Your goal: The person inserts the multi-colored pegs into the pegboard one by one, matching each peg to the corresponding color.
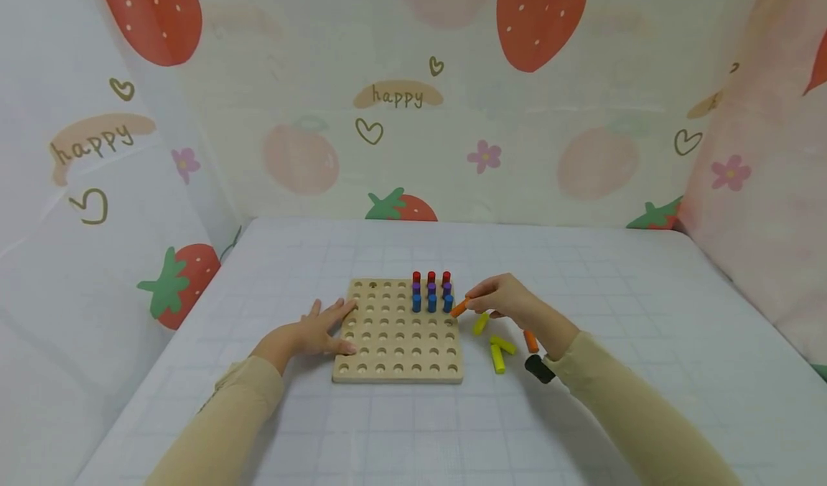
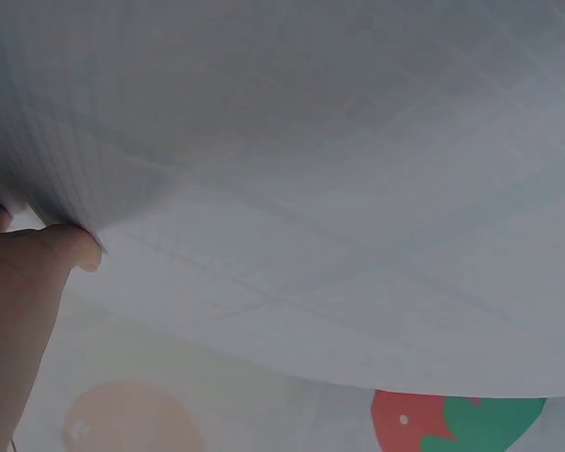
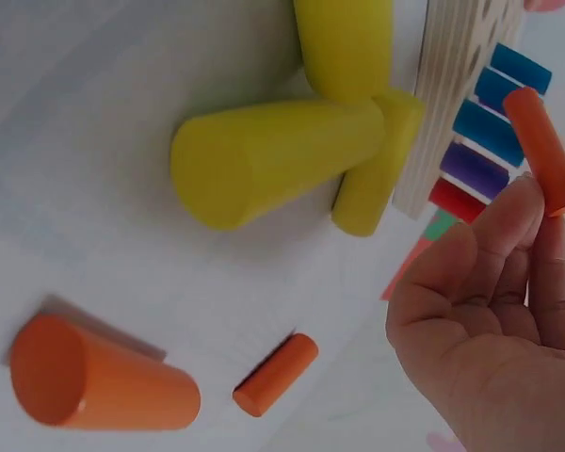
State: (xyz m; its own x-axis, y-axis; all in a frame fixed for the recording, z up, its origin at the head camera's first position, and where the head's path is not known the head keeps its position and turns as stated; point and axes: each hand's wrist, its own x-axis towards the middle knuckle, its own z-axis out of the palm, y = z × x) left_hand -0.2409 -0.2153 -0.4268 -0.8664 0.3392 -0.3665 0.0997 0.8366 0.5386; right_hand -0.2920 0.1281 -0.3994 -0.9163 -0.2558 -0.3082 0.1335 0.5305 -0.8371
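Note:
A pale wooden pegboard with rows of round holes lies on the table. In its far right corner stand red pegs, purple pegs and blue pegs. My left hand rests on the board's left edge, fingers spread; the left wrist view shows only part of it. Between thumb and fingertips, my right hand pinches an orange peg, tilted beside the nearest blue peg at the board's right edge. The left wrist view does not show the pegs.
Several loose pegs lie right of the board: yellow pegs close together and orange pegs nearer my right wrist. A dark object shows under that wrist. Patterned cloth walls surround the table behind and at the sides.

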